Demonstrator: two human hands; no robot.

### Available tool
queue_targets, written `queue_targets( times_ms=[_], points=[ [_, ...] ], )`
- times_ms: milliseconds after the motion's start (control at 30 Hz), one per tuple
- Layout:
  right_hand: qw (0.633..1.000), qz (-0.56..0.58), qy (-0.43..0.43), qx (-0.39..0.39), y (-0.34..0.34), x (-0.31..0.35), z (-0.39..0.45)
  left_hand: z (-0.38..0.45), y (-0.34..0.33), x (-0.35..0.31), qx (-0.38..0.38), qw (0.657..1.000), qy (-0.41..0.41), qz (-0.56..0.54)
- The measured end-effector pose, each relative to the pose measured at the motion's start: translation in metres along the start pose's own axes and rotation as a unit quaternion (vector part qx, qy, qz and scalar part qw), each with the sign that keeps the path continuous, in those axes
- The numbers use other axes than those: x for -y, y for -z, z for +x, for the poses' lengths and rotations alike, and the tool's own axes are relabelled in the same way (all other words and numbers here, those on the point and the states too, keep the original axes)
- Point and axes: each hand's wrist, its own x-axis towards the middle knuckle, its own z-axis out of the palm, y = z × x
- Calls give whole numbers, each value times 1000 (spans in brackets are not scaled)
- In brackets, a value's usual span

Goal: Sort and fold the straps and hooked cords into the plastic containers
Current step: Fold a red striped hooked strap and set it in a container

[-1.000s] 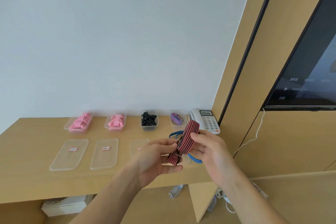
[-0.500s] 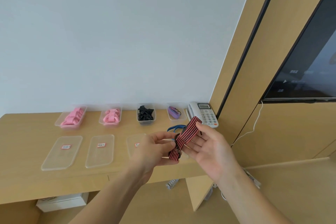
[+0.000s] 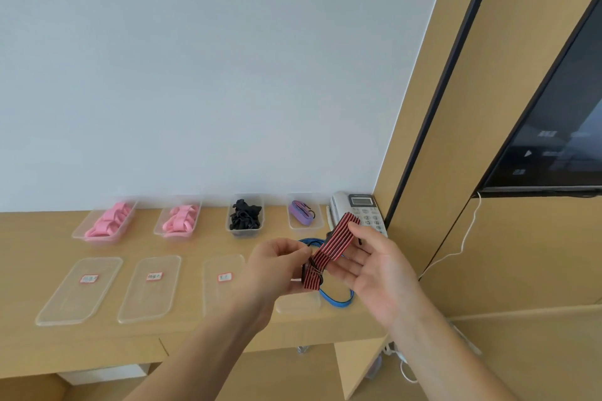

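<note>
A folded red-and-black striped strap [image 3: 329, 249] is held above the wooden desk's right end. My left hand [image 3: 277, 265] pinches its lower end, where a dark hook shows. My right hand [image 3: 374, 265] lies flat behind the strap with fingers spread, the thumb pressing the upper end. A blue cord [image 3: 335, 298] lies on the desk under my hands. Along the wall stand four clear containers: two with pink straps [image 3: 109, 221] [image 3: 180, 218], one with black straps [image 3: 245, 216], one with a purple hooked cord [image 3: 303, 213].
Three clear labelled lids [image 3: 79, 290] [image 3: 150, 288] [image 3: 223, 283] lie in a row near the desk's front edge. A white telephone [image 3: 361, 210] sits at the back right against a wooden panel. A dark screen [image 3: 560, 140] hangs on the right wall.
My right hand has opened from a closed grip to flat fingers behind the strap. The strap stays folded between both hands, and the view has shifted slightly.
</note>
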Motion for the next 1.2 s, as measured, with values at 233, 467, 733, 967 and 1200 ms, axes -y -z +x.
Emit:
queue_targets(
  times_ms=[233,467,733,967,1200],
  points=[
    [1000,6,-10,-19,38,26,29,25,-45,-1,-60,996,15,-65],
    [999,2,9,36,56,56,48,25,-58,-4,-50,992,4,-113],
    [989,-37,45,133,35,77,43,19,-76,-26,29,995,-25,-92],
    [965,-166,181,94,13,68,34,8,-54,-41,82,995,11,-49],
    [885,-337,309,88,-4,40,24,7,-24,-47,110,986,79,-102]
  ],
)
